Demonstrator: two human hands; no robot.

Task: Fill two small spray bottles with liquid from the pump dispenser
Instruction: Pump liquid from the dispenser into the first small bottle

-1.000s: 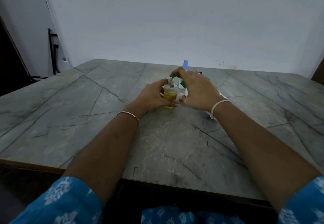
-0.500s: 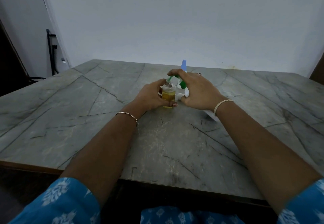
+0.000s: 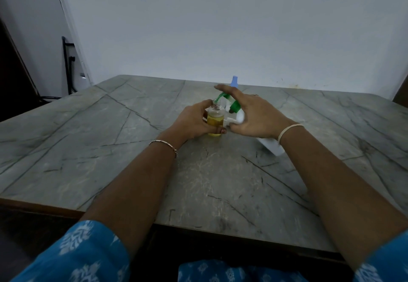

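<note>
Filling of the first bottle appears under way. Small bottle (image 3: 214,119), clear and uncapped, stands upright on the table (image 3: 110,138) near its middle, roughly half full of yellow liquid. Left hand (image 3: 194,122) grasps it round the body, thumb across the near side. Judged purpose: to steady a light container and keep its narrow threaded neck lined up under the outlet.

Green spout (image 3: 220,96) of the pump dispenser (image 3: 271,147) points down at that neck, its tip at or just inside the opening. The neck is narrow, so the close alignment is presumably meant to prevent spillage. The dispenser's white body runs back under the right wrist and looks tilted toward the small bottle rather than upright; how it is supported is hidden by the palm.

Right hand (image 3: 258,116) is spread above the pump head, fingers (image 3: 223,88) straight and not wrapped round anything visible — a pressing posture. Contact with the pump cannot be confirmed from this view.

Blue-capped bottle (image 3: 234,81) stands just behind the hands, mostly hidden — likely the second item to fill, parked out of the working line. A small white piece (image 3: 227,122) lies beside the small bottle's base; possibly its removed spray top, not confirmed.

Assessment: more pumping needed before capping.
</note>
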